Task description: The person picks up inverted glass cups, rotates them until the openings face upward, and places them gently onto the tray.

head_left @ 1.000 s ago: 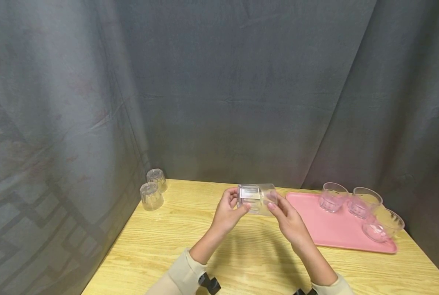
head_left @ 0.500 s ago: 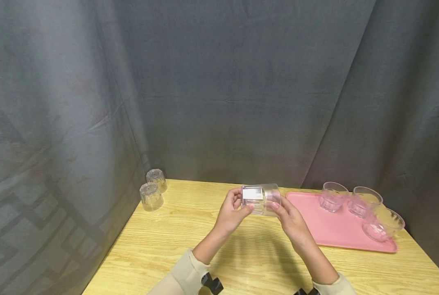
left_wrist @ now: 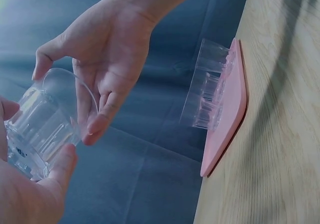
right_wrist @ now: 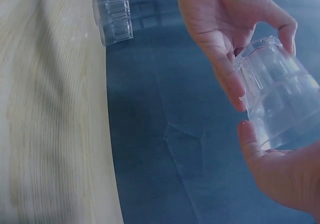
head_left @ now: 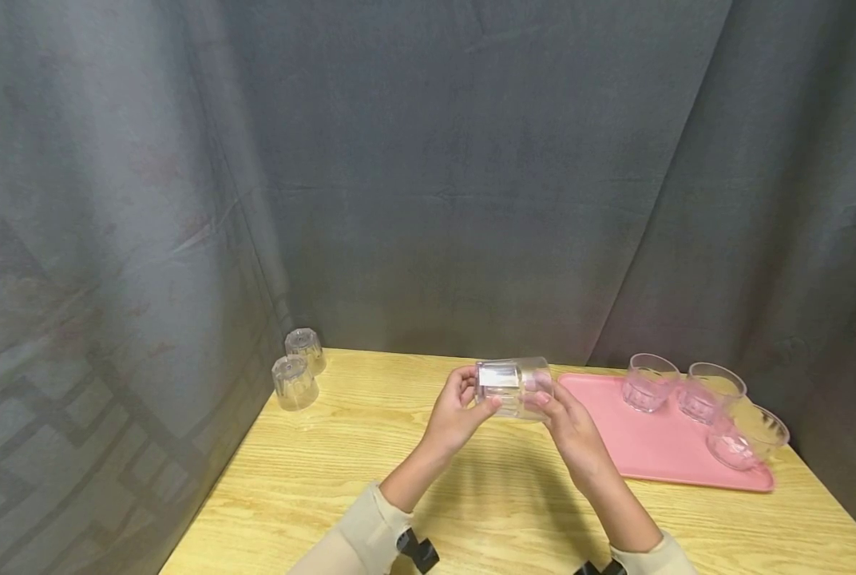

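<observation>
A clear faceted tumbler [head_left: 514, 387] lies sideways in the air between both hands, above the wooden table. My left hand [head_left: 453, 411] grips it round its base end, thumb along the near side. At the rim end, my right hand [head_left: 572, 431] holds it, thumb in front and fingers behind. In the left wrist view the tumbler [left_wrist: 45, 124] has its open mouth toward the right hand [left_wrist: 107, 49]. The right wrist view shows the left hand's [right_wrist: 225, 29] fingers curled about the base of the tumbler [right_wrist: 280, 89].
On the right a pink tray [head_left: 643, 447] bears three clear tumblers, mouths up; one tumbler [head_left: 747, 438] is at its right edge. Two upside-down tumblers [head_left: 295, 385] stand at the table's back left corner. Grey curtains [head_left: 435, 176] hang behind and at both sides.
Both hands have shifted slightly to the right with the tumbler between them, still sideways. The tumblers on the tray and at the left corner have stayed put.
</observation>
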